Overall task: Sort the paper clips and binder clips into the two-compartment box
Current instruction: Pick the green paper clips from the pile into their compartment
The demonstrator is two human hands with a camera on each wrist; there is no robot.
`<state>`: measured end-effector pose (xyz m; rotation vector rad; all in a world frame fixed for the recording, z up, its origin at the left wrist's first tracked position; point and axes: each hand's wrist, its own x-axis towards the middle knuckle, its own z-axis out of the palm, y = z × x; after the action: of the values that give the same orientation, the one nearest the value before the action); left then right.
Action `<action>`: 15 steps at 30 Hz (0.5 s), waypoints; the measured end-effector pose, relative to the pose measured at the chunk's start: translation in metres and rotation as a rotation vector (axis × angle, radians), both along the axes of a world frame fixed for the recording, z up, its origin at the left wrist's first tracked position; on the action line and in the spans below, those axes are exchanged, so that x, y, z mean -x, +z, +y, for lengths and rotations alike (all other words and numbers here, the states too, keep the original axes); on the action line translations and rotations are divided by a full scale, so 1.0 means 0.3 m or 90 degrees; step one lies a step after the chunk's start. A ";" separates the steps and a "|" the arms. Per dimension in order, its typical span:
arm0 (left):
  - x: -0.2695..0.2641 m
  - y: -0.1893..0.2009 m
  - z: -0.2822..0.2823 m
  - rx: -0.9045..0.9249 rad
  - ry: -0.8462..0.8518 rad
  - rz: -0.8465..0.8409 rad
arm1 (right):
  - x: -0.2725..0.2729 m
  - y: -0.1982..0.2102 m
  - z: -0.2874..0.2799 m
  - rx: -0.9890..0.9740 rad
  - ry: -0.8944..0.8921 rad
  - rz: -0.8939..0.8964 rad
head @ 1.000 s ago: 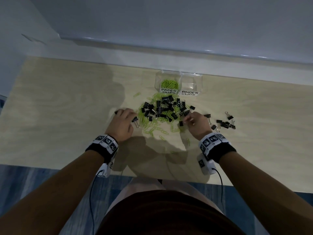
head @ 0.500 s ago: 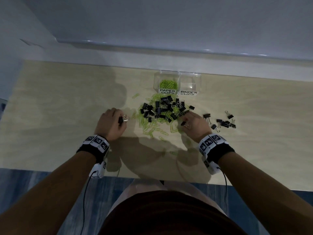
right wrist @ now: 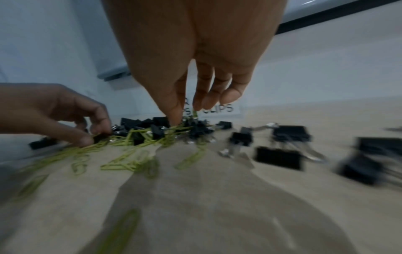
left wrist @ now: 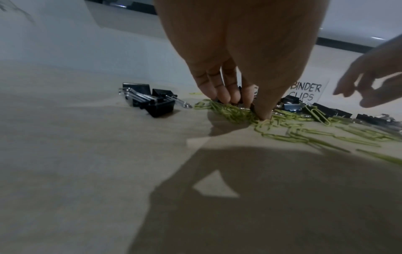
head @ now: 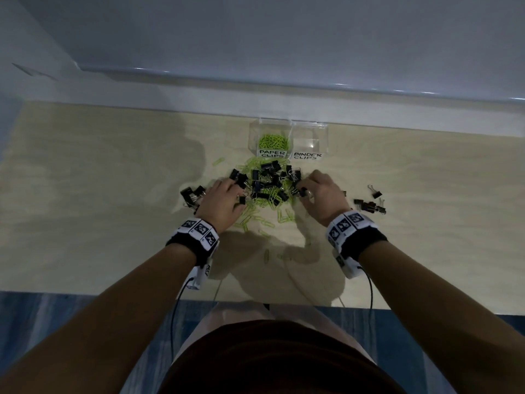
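Nearest, loose green paper clips [head: 257, 220] litter the table [head: 99, 194]. Left hand [head: 221, 203] and right hand [head: 321, 194] both dig into the mixed pile [head: 267, 186]; left pinches a binder clip [right wrist: 99, 137], right's pinch is too blurred to tell. Far box [head: 288, 137]: 1 compartment part-filled, binder side empty. Mostly unsorted, I'd say.

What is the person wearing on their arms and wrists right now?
Both forearms are bare, with no sleeves. Each wrist has a black band topped by white blocks printed with black square markers. A small white unit hangs under each wrist, with a thin black cable trailing down. No gloves.
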<state>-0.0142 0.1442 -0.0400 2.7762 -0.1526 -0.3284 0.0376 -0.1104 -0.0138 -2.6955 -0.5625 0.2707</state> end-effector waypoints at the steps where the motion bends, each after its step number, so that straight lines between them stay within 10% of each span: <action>1: 0.000 0.000 0.001 0.003 0.001 0.003 | -0.006 0.003 0.035 0.010 0.038 0.018; 8: -0.005 0.013 0.012 0.007 -0.033 -0.013 | -0.049 -0.029 0.132 0.140 0.126 0.092; 15: 0.003 0.065 0.118 0.065 0.034 -0.106 | -0.038 0.001 0.077 -0.159 -0.058 0.166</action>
<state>-0.0152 0.1795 -0.0206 2.6989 -0.1317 -0.0744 0.0490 -0.0873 -0.0134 -2.3877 -0.3671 0.4843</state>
